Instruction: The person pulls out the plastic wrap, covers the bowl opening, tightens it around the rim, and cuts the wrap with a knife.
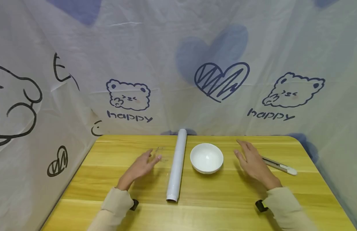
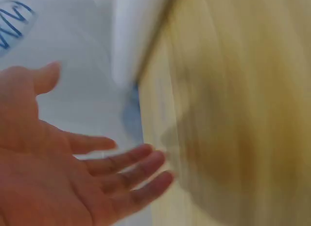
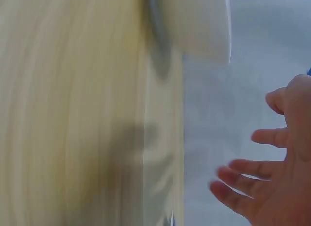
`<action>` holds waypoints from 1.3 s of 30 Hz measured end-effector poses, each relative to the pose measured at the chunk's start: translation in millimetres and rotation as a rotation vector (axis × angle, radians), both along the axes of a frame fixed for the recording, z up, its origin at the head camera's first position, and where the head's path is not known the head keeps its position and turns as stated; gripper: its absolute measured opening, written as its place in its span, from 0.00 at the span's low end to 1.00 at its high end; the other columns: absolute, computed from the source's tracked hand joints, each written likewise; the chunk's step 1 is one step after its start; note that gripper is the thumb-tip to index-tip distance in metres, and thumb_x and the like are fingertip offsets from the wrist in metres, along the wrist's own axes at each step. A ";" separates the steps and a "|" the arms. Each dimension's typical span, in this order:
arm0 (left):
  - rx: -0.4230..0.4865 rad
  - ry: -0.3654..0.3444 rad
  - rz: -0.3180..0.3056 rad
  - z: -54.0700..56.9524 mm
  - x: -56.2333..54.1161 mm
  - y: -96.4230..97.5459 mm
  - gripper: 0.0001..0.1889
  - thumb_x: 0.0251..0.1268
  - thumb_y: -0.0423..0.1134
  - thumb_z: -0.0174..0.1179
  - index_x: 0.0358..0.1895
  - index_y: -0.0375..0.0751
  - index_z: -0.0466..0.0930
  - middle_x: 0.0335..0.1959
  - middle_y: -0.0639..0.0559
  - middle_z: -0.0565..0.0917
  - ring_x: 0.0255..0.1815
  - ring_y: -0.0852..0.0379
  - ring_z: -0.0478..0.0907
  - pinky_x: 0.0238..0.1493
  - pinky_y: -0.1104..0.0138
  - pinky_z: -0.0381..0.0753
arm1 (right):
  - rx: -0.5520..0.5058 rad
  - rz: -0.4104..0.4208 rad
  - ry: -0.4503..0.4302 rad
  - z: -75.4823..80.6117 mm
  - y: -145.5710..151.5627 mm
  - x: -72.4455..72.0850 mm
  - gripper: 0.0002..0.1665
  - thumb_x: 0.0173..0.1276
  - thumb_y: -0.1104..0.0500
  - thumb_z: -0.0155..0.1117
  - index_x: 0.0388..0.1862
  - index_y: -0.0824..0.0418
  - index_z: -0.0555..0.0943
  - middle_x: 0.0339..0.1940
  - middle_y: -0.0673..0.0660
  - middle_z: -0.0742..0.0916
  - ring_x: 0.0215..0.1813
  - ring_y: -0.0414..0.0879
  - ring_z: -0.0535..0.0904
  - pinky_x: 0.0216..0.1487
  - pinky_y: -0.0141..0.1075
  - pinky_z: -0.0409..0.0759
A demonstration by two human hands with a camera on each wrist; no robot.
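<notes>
A long white tube-like roll [image 1: 177,166] lies lengthwise on the wooden table [image 1: 213,205], its hollow near end facing me. My left hand [image 1: 141,166] hovers to the left of it, fingers extended and holding nothing. Faint clear glints, perhaps see-through film, show between that hand and the roll. Just right of the roll stands a white bowl [image 1: 206,158] with nothing visible inside. Over the table to the right of the bowl is my right hand [image 1: 254,163], apart from it, with spread fingers and no object in them. Both wrist views show loosely spread fingers.
A utility knife [image 1: 280,166] with a pale end lies beyond the right hand, partly hidden by it. A white cloth [image 1: 172,106] printed with hearts and bears hangs behind the table and along its sides. Dark wrist devices [image 1: 261,206] sit at both cuffs.
</notes>
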State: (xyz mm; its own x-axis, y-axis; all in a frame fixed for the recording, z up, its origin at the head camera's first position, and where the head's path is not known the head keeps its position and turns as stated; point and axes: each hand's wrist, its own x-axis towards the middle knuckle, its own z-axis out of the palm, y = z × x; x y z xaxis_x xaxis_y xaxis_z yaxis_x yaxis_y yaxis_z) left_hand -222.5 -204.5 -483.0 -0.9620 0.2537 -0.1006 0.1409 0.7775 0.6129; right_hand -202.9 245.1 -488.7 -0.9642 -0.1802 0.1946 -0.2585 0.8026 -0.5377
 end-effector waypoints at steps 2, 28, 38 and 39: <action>0.073 -0.094 0.000 0.4 13.5 17.2 0.49 0.75 0.65 0.51 0.79 0.24 0.51 0.65 0.25 0.75 0.63 0.33 0.75 0.65 0.41 0.74 | -0.073 0.029 -0.057 -1.5 -16.7 0.1 0.37 0.86 0.44 0.42 0.81 0.65 0.58 0.76 0.73 0.67 0.71 0.71 0.67 0.66 0.69 0.67; -0.134 0.111 -0.053 -4.0 38.0 78.6 0.37 0.58 0.24 0.70 0.73 0.33 0.69 0.62 0.32 0.76 0.54 0.31 0.76 0.44 0.41 0.82 | -0.634 -0.149 -0.409 -6.5 -54.0 24.7 0.32 0.81 0.66 0.43 0.82 0.64 0.59 0.66 0.79 0.73 0.52 0.63 0.82 0.41 0.48 0.88; -0.242 0.353 -0.092 -14.2 -8.1 81.0 0.30 0.59 0.18 0.66 0.65 0.44 0.82 0.50 0.38 0.83 0.47 0.37 0.82 0.36 0.48 0.86 | -0.912 -0.170 -0.529 -6.1 -50.4 38.0 0.32 0.83 0.66 0.38 0.83 0.65 0.54 0.66 0.78 0.68 0.55 0.61 0.80 0.47 0.54 0.87; -0.253 0.364 -0.096 -15.5 -13.0 81.3 0.30 0.60 0.18 0.64 0.65 0.45 0.82 0.50 0.38 0.83 0.47 0.37 0.82 0.37 0.48 0.86 | -0.922 -0.175 -0.536 -6.0 -51.3 39.8 0.33 0.82 0.66 0.38 0.83 0.64 0.54 0.67 0.78 0.68 0.56 0.61 0.79 0.48 0.54 0.87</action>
